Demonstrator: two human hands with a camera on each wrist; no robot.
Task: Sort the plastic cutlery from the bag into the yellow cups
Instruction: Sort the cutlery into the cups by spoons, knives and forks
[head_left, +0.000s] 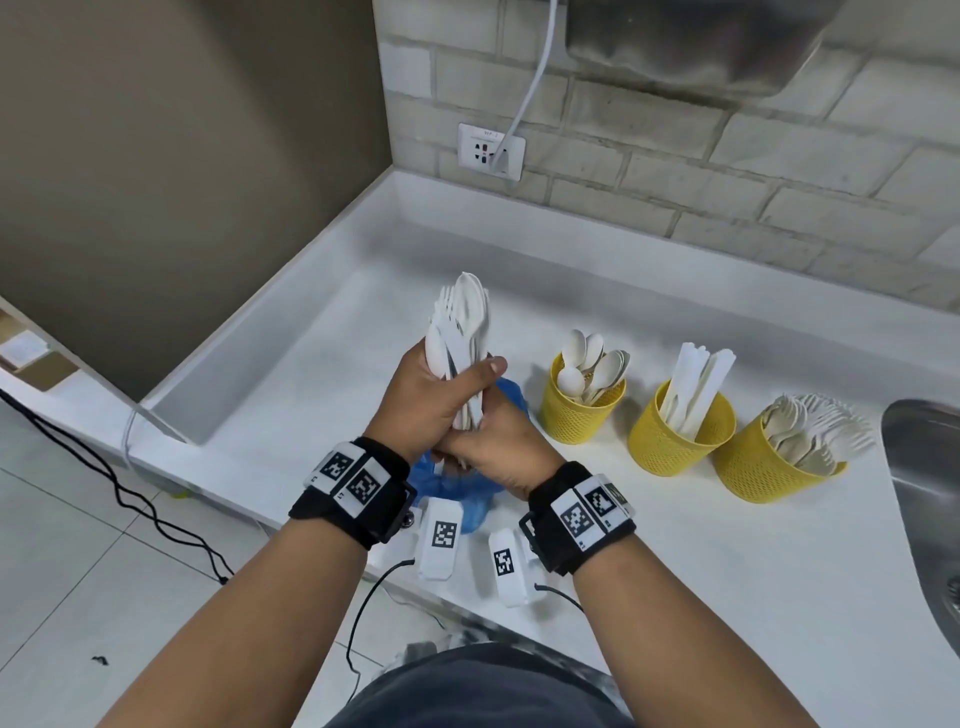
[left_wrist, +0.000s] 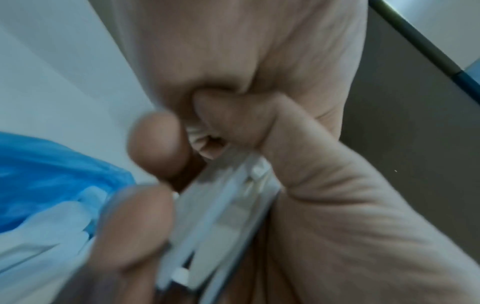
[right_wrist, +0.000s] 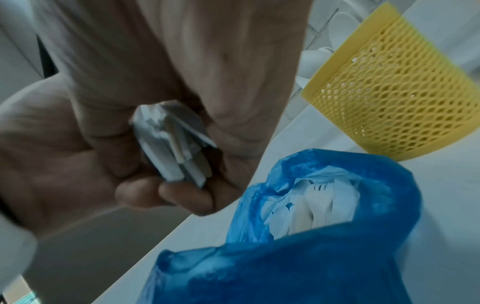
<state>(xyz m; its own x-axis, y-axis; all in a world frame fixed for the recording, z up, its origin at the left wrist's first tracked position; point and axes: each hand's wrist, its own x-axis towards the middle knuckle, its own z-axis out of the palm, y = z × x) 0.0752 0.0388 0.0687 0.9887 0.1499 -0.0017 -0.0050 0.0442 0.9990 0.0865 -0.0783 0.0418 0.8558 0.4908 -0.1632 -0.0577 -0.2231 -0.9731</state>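
Observation:
My left hand (head_left: 441, 395) grips a bundle of white plastic cutlery (head_left: 462, 322) upright above the counter, with spoon bowls and fork tines fanned out at the top. My right hand (head_left: 483, 447) sits just below it, fingers curled round the handle ends (right_wrist: 174, 148). Under both hands lies the blue plastic bag (right_wrist: 311, 257), open, with more white cutlery inside. To the right stand three yellow mesh cups: one with spoons (head_left: 582, 410), one with knives (head_left: 675, 436), one with forks (head_left: 763, 467). In the left wrist view the handles (left_wrist: 228, 216) are blurred against my palm.
The white counter (head_left: 727, 571) has a raised back edge against a brick wall with a socket (head_left: 491, 150) and cable. A steel sink (head_left: 924, 493) lies at the far right. Left of the counter's edge is tiled floor with black cables (head_left: 130, 499).

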